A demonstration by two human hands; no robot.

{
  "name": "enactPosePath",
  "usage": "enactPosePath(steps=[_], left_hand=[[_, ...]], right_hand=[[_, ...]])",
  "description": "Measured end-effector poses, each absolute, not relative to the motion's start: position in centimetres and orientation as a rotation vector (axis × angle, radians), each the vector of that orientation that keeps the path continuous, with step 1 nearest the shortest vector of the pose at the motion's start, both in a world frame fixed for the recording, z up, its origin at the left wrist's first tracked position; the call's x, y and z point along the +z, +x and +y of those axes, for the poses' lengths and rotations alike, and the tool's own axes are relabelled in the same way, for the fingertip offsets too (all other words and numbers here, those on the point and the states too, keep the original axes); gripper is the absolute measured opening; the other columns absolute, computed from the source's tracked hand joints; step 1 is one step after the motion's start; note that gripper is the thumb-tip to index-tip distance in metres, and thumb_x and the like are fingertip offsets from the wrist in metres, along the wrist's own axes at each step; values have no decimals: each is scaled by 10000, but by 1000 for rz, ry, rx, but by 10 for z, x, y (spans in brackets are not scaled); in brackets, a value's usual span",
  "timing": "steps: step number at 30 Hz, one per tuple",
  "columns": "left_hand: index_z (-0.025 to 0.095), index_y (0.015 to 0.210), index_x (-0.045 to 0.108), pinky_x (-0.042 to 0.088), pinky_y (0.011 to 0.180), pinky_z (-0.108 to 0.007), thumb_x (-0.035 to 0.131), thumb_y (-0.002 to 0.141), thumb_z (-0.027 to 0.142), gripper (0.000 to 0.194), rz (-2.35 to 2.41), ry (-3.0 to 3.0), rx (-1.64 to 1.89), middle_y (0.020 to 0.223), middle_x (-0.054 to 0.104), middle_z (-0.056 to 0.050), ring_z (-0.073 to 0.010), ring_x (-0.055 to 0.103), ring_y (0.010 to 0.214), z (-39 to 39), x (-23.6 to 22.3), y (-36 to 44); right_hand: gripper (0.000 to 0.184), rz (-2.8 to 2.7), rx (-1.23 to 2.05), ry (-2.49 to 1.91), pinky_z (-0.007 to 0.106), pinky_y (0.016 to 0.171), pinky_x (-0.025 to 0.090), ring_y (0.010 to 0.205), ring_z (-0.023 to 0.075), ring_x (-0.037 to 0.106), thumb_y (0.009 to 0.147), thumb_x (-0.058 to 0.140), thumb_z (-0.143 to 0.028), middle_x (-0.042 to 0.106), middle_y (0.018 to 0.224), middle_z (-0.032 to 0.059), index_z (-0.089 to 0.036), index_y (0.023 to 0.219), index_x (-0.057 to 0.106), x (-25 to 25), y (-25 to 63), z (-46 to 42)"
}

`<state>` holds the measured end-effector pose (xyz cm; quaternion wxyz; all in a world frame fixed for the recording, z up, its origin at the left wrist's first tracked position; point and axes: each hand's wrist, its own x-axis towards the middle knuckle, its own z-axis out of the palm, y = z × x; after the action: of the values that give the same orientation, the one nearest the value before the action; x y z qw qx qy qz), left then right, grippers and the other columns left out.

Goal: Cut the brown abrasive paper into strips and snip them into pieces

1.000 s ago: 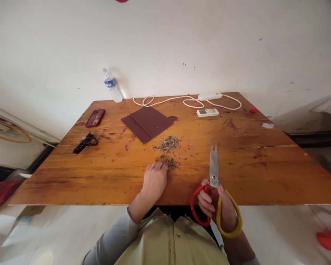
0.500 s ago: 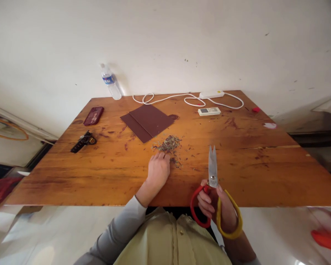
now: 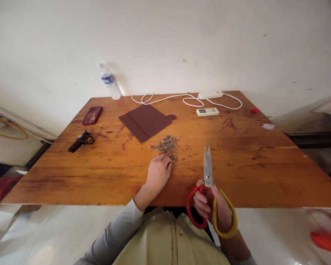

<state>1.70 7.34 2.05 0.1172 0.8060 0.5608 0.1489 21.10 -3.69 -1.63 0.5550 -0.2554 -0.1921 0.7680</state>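
One pair of scissors (image 3: 207, 165) sits in the right hand (image 3: 222, 209), fingers and thumb wrapped in its two bow handles, one red, one yellow; the flat grey metal blades point toward the back edge, parted slightly at the tips, above the table (image 3: 113, 184) near the middle of its front edge. The left hand (image 3: 157, 172), palm down with curled fingers, is just beside a small scatter of clippings (image 3: 172, 157); whether it grips anything cannot be told. Behind lies one larger heap of thin, dry-looking clippings (image 3: 168, 142), too many to count. Maroon, smooth, straight-edged sheeting (image 3: 150, 121) lies beyond the heap; a line across it leaves unclear whether it is one piece or two. The table is of glossy, streaked wood. One clear plastic bottle (image 3: 110, 85) stands by the back left corner, one dark red, rounded phone-like slab (image 3: 92, 115) and one black toothed clip-like object (image 3: 82, 141) near the left edge. Along the back edge are one white power strip (image 3: 210, 95) with a looping cord and one pale oblong remote (image 3: 207, 112). The bottle's blue label and the slab's pale lettering are too small to read; the strip bears a yellow mark.
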Motion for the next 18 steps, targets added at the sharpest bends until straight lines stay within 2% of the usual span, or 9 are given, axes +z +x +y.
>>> enactPosePath(steps=[2,4,8,13,18], left_hand=[[213,830,727,509,820,-338,619,952,80,210,1483,2382,378,879,742,-63,-229,691,884,70,20,22],[210,845,739,509,860,-367,626,952,87,199,1427,2445,317,904,754,-78,-248,694,923,71,20,30],[187,900,759,506,904,-423,550,993,99,245,1717,2440,406,1000,759,-143,-292,685,1004,81,22,31],[205,816,721,517,807,-309,613,938,57,221,1676,2180,575,887,742,-52,-202,686,847,66,17,-12],[210,774,704,522,820,-305,638,897,32,227,1632,2245,374,858,748,-41,-205,710,846,52,19,-37]], right_hand=[[365,-471,1822,-602,159,373,378,447,71,167,926,775,-632,449,633,-85,-280,1025,777,-16,211,-36],[366,-484,1816,-606,157,371,372,449,73,170,923,778,-632,445,633,-87,-280,1023,771,-16,210,-35],[364,-495,1763,-631,163,375,362,450,76,174,920,785,-624,441,630,-85,-270,1009,775,-15,210,-36],[362,-489,1737,-627,163,387,345,451,72,182,880,834,-611,454,637,-87,-269,983,777,-15,209,-36],[350,-493,1691,-637,171,384,359,439,72,229,846,878,-585,509,623,-77,-262,957,798,-15,207,-35]])
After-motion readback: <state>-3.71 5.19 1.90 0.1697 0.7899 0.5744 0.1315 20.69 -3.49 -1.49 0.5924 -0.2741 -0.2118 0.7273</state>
